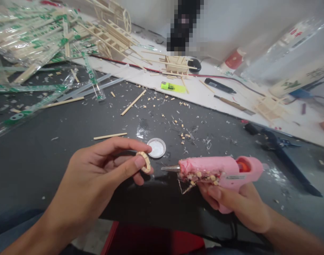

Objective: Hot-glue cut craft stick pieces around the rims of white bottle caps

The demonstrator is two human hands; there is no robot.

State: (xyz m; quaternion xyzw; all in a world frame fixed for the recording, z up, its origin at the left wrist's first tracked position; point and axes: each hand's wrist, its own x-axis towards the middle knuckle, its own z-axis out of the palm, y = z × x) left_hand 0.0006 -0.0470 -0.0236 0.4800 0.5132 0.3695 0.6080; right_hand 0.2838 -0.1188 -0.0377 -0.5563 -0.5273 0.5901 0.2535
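Between the thumb and fingers of my left hand [106, 163] is a small pale wooden ring [144, 163], tilted on its side. My right hand [236, 202] is wrapped round the handle of a pink glue gun [209, 166], crusted with glue and wood bits. Its metal nozzle points left toward the ring, with a gap between them. Just behind my left fingertips, a small round white lid [157, 148] lies on the dark table [79, 124].
Wrapped sticks [32, 39] are heaped at the back left, beside a wooden model cart [111, 32]. Further right lie a yellow-green highlighter [172, 86], a black marker [220, 85], a craft knife [233, 104] and dark pliers [289, 156]. Wood scraps dot the table.
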